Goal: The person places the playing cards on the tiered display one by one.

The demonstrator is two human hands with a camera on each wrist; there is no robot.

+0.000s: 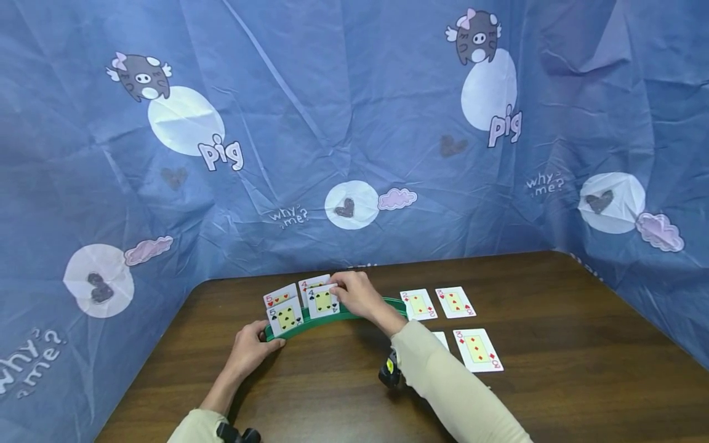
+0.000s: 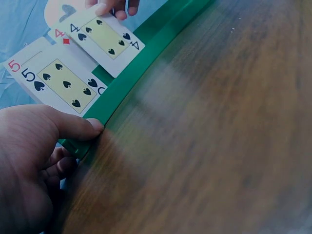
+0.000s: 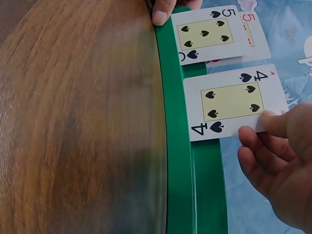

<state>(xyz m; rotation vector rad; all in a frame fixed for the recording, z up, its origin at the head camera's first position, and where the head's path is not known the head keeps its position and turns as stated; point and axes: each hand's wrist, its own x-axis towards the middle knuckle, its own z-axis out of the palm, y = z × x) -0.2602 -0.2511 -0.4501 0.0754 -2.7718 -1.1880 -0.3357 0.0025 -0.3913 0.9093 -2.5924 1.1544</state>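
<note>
A curved green card holder (image 1: pixel 327 319) stands on the table. My left hand (image 1: pixel 249 351) grips its left end, thumb on the front face and fingers behind. My right hand (image 1: pixel 360 294) pinches the four of spades (image 3: pixel 231 102) by its edge, with the card's lower edge at the holder's front slot. Upright at the left end is the five of spades (image 2: pixel 63 83), and behind it shows the five of hearts (image 1: pixel 280 295). A red four of diamonds (image 1: pixel 313 282) stands behind the four of spades, mostly covered in the wrist views.
Right of the holder, the two of diamonds (image 1: pixel 418 304), three of hearts (image 1: pixel 456 302) and three of diamonds (image 1: pixel 478 351) lie face up on the wooden table (image 1: pixel 554 307). Another card (image 1: pixel 441 339) is mostly hidden by the right sleeve. A blue printed cloth (image 1: pixel 354 123) hangs behind.
</note>
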